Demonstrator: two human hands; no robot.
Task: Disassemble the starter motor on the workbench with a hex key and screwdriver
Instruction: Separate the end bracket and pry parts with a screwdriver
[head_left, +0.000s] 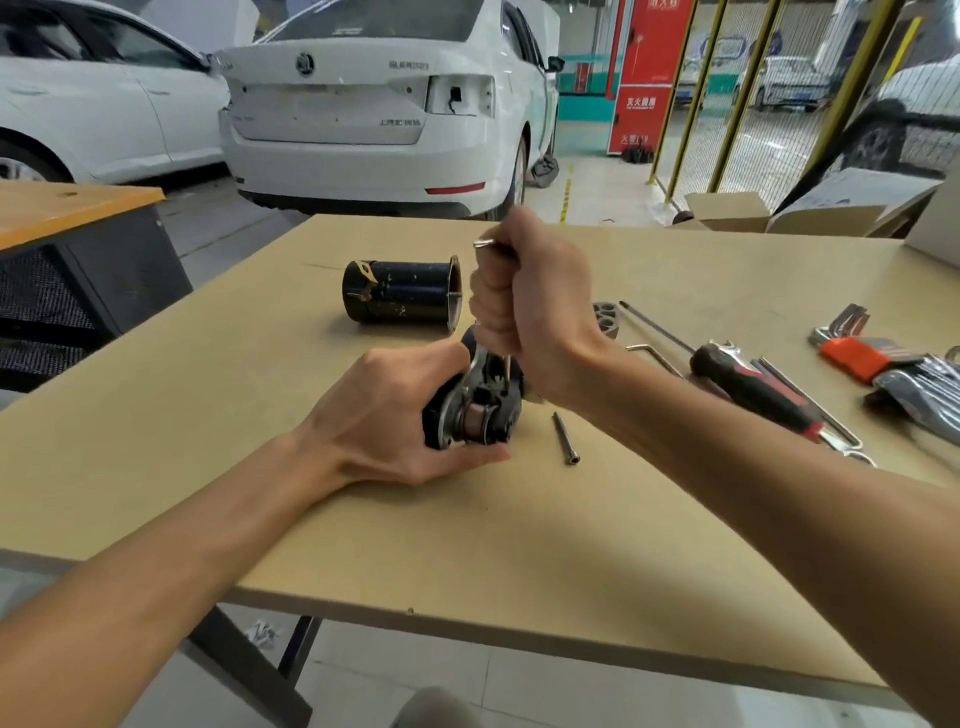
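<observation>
Starter motor (475, 410) lies at the bench (467, 545) middle, gripped by left hand (395, 415). Above the motor, right hand (530, 301) grips hex key (506, 371), its tip in the motor. Black housing (402, 292) lies behind the motor, screwdriver (756, 389) to its right.

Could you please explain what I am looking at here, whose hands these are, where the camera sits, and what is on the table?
There is no machine: a person works with bare hands, and the single picture comes from a camera worn on their head, looking forward and down. The left hand grips part of the starter motor on the workbench. The right hand is closed round a bent metal hex key, pointing down into the motor. Behind lies a black cylinder, apparently the motor's casing. A loose long bolt lies beside the motor. To the right are a screwdriver and a hex key set. White cars stand behind.
</observation>
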